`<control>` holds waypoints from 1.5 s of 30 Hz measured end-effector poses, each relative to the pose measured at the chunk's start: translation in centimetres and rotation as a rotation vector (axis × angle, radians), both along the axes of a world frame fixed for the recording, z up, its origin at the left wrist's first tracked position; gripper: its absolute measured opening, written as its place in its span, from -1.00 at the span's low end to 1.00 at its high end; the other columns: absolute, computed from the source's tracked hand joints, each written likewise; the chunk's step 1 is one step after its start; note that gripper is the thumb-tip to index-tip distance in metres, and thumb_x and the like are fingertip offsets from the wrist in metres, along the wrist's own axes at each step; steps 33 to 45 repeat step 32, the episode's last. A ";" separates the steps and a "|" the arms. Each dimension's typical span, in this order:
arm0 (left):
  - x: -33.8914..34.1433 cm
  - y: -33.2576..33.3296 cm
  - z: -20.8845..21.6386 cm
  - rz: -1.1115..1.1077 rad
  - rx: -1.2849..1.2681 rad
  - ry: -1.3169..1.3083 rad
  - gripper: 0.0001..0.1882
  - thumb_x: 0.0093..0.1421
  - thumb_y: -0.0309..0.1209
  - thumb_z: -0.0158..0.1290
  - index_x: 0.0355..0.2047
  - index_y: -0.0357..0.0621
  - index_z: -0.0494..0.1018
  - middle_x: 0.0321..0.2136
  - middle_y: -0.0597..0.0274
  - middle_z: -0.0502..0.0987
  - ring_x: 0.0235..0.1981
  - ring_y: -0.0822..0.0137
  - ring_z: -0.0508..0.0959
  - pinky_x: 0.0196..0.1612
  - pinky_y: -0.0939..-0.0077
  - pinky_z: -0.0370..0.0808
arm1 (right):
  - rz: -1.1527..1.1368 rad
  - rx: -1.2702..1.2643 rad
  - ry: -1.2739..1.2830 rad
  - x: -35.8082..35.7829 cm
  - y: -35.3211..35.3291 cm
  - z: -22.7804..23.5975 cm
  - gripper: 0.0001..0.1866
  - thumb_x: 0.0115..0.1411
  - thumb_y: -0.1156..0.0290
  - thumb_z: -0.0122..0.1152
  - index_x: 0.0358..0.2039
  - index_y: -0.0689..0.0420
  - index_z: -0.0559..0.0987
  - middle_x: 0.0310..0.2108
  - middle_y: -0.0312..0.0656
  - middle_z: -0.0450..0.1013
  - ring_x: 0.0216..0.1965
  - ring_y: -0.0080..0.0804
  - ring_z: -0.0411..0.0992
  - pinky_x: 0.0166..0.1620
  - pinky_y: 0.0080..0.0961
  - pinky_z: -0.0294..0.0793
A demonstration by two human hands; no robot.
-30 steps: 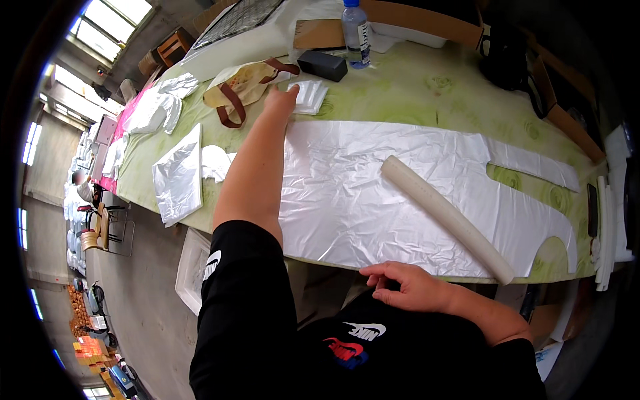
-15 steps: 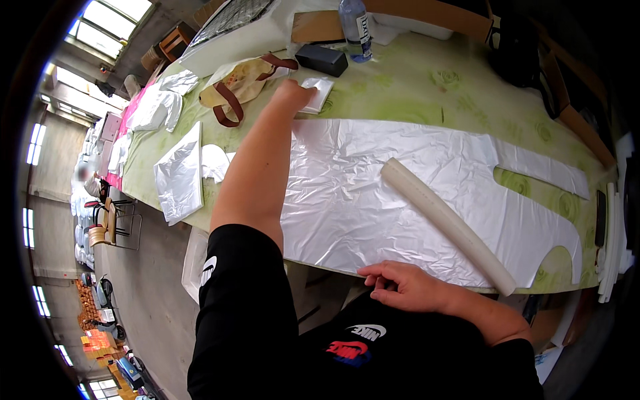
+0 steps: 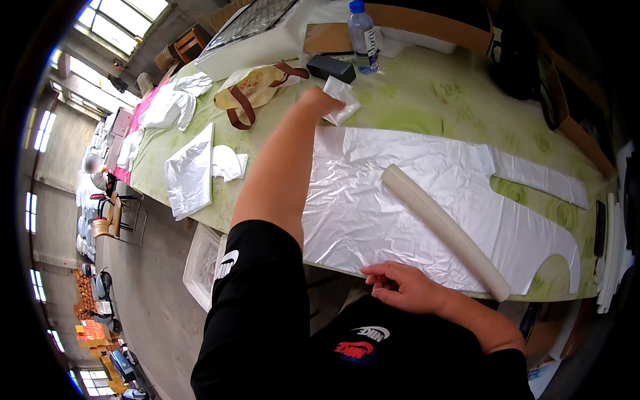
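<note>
A thin white plastic apron (image 3: pixel 373 200) lies spread and wrinkled over the table, its cut-outs and straps at the right. My left arm reaches to the far side, and my left hand (image 3: pixel 321 103) grips a folded white plastic packet (image 3: pixel 345 100), one corner tilted up. The fingertips on the packet are partly hidden. At the near table edge, beside the apron's lower border, rests my right hand (image 3: pixel 405 287). Its fingers are loosely bent and apart, with nothing seen in them. A long white tube (image 3: pixel 447 233) lies slantwise across the apron, one end at the near edge.
Behind the packet stand a dark grey box (image 3: pixel 331 69) and a blue-capped bottle (image 3: pixel 363 40). A cream bag (image 3: pixel 257 87) with brown handles is left of them. Folded white plastic (image 3: pixel 190 173) lies left of my arm. Cardboard boxes (image 3: pixel 433 20) line the back; a bin (image 3: pixel 202 267) stands below.
My left hand has lifted and tilted the packet, which lay flat before. The right hand has hardly moved. The whole view has shifted slightly.
</note>
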State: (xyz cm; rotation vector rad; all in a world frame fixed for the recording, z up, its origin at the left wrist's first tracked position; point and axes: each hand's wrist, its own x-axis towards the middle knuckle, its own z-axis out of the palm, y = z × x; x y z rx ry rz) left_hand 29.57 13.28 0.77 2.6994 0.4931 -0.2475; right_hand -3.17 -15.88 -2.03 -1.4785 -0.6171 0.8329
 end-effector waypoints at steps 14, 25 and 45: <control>-26.6 -7.1 -1.8 -0.744 -0.857 -0.486 -0.52 0.09 -0.51 0.30 0.02 -0.13 0.40 0.10 0.08 0.41 0.17 0.15 0.38 0.23 0.21 0.32 | -0.670 0.194 -0.216 3.6 1.5 -1.8 0.02 0.09 0.58 0.37 0.46 0.11 -0.03 0.30 -0.03 0.14 0.21 -0.28 0.26 0.23 -0.32 0.34; -28.4 -6.1 -2.7 -0.918 -0.643 -0.337 -0.30 -0.06 -0.49 0.21 0.13 -0.18 0.23 0.04 -0.04 0.33 0.15 -0.05 0.33 0.25 0.13 0.23 | -0.640 0.040 -0.386 4.0 2.4 -3.8 -0.63 0.02 0.62 0.31 -0.12 0.11 0.51 -0.16 -0.15 0.48 -0.16 -0.25 0.46 -0.10 -0.40 0.46; -17.2 0.9 -0.1 -0.708 -0.645 -0.252 -0.24 -0.04 -0.48 0.19 0.24 0.01 0.28 0.24 0.11 0.28 0.34 0.14 0.21 0.34 0.23 0.18 | -0.534 -0.004 -0.496 4.4 1.4 -3.8 -0.66 0.01 0.60 0.34 -0.17 0.10 0.52 -0.20 -0.20 0.47 -0.22 -0.28 0.44 -0.12 -0.42 0.42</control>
